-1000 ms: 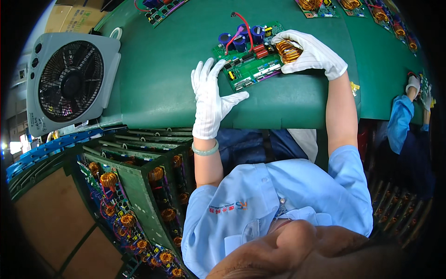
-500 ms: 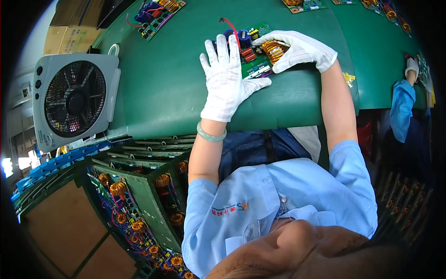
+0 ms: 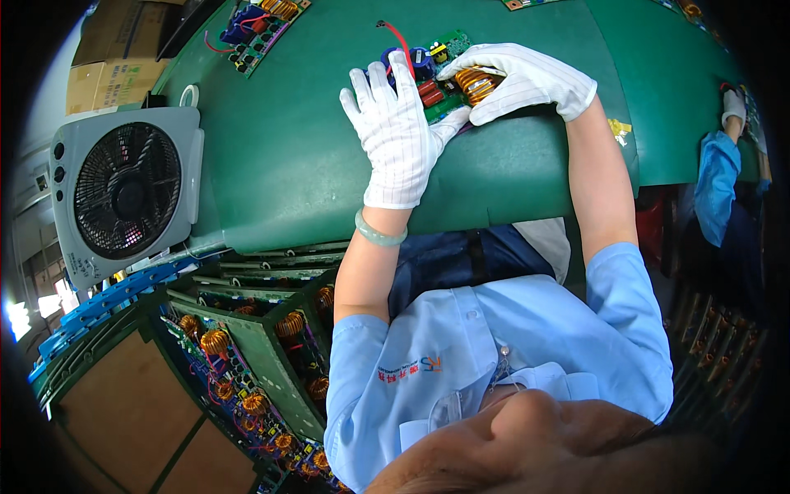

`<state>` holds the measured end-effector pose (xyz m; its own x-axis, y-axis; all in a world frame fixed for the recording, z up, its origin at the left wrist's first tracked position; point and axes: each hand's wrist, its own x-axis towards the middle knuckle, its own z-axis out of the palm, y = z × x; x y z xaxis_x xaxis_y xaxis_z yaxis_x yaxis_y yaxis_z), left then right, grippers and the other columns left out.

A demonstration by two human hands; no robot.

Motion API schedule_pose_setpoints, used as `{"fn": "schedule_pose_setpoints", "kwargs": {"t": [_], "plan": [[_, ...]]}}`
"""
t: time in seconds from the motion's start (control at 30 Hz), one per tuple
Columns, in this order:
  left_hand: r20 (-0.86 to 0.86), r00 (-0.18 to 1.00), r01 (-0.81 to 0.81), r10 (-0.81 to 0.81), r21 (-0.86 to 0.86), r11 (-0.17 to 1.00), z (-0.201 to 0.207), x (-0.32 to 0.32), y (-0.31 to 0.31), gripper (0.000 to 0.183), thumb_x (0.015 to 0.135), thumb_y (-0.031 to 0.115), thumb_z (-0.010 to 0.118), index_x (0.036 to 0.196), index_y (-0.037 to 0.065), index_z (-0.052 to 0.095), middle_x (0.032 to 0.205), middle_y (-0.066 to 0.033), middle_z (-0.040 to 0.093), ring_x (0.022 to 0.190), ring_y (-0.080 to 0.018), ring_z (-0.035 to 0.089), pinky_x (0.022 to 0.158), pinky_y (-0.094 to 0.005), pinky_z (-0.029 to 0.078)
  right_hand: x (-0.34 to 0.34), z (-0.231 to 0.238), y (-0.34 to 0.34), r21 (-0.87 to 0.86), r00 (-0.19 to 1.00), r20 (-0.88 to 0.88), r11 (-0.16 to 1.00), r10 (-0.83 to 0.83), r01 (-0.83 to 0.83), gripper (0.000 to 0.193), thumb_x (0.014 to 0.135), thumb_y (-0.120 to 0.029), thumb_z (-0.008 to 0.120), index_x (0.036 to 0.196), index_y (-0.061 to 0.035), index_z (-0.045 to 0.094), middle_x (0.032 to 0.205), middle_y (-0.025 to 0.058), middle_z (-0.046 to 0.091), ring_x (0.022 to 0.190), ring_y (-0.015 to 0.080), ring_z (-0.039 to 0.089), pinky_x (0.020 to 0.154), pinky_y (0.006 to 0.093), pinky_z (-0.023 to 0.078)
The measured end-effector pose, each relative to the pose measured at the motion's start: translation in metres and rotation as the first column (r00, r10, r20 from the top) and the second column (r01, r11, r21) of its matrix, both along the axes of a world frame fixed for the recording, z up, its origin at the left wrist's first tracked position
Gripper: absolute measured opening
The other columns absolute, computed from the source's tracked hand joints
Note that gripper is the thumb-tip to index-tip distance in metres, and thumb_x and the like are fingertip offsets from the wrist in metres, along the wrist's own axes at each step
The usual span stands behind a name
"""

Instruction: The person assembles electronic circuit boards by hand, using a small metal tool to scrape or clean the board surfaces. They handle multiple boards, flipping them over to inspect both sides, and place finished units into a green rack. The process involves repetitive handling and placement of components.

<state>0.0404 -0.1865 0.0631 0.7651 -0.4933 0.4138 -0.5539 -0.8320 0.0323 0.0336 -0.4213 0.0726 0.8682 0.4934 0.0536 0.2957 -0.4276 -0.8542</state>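
Observation:
A green circuit board (image 3: 447,107) lies on the green table mat in front of me, carrying dark blue capacitors and red components. From its far left part a red wire (image 3: 400,43) sticks up. My right hand (image 3: 531,82), in a white glove, is curled round the copper-wound coil (image 3: 475,86) on the board's right side, fingers on the far side and thumb on the near side. My left hand (image 3: 397,144), also gloved, has its fingers spread along the board's left side. Its thumb reaches the near edge of the board and hides part of it.
A grey box fan (image 3: 127,189) stands at the left, with cardboard boxes (image 3: 123,82) behind it. Another circuit board (image 3: 262,34) lies far left. Green racks (image 3: 263,354) of boards stand below left. At the right edge a co-worker's gloved hand (image 3: 734,105) touches a board.
My left thumb has moved in against the near edge of the circuit board. My right hand keeps its grip on the coil. The whole view has shifted slightly.

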Motion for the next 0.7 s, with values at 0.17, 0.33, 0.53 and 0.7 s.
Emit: {"fn": "schedule_pose_setpoints", "kwargs": {"t": [0.17,0.33,0.53,0.7], "plan": [[-0.028,0.99,0.133,-0.138,-0.151,0.98,-0.002,0.01,0.012,0.107,0.064,0.059,0.087,0.142,-0.004,0.049,0.128,-0.0217,0.056,0.122,-0.0434,0.049,0.108,-0.0564,0.038,0.0,0.001,0.0,0.022,1.0,-0.029,1.0,-0.006,0.007,0.066,0.077,-0.034,0.086,0.132,-0.0062,0.065,0.127,0.0139,0.067,0.118,0.0285,0.063,0.107,0.0385,0.047],[-0.178,0.9,0.354,-0.397,-0.232,0.906,0.007,0.015,0.058,0.118,0.061,0.066,0.084,0.15,0.001,0.042,0.147,-0.0309,0.045,0.137,-0.0522,0.04,0.117,-0.0595,0.028,-0.001,-0.003,0.001,0.054,0.998,-0.058,0.998,-0.026,0.029,0.064,0.077,-0.031,0.085,0.133,-0.0066,0.064,0.129,0.0141,0.066,0.119,0.0284,0.063,0.108,0.0378,0.047],[-0.166,0.939,0.296,-0.301,-0.057,0.954,0.006,0.0,0.06,0.131,0.056,0.08,0.077,0.157,0.007,0.035,0.158,-0.034,0.03,0.145,-0.0569,0.027,0.118,-0.0674,0.018,-0.001,0.001,0.001,0.001,0.998,-0.054,0.999,-0.033,0.034,0.064,0.078,-0.033,0.085,0.133,-0.0063,0.065,0.13,0.0139,0.066,0.12,0.0282,0.063,0.108,0.0382,0.047],[-0.173,0.931,0.306,-0.321,-0.11,0.946,0.003,0.014,0.058,0.128,0.052,0.074,0.083,0.154,0.009,0.039,0.153,-0.0323,0.038,0.143,-0.0532,0.034,0.118,-0.0633,0.025,-0.001,0.004,0.0,-0.01,0.999,-0.042,1.0,-0.006,0.006,0.064,0.077,-0.032,0.085,0.131,-0.0057,0.065,0.128,0.0144,0.067,0.118,0.0294,0.063,0.107,0.0383,0.047]]}}
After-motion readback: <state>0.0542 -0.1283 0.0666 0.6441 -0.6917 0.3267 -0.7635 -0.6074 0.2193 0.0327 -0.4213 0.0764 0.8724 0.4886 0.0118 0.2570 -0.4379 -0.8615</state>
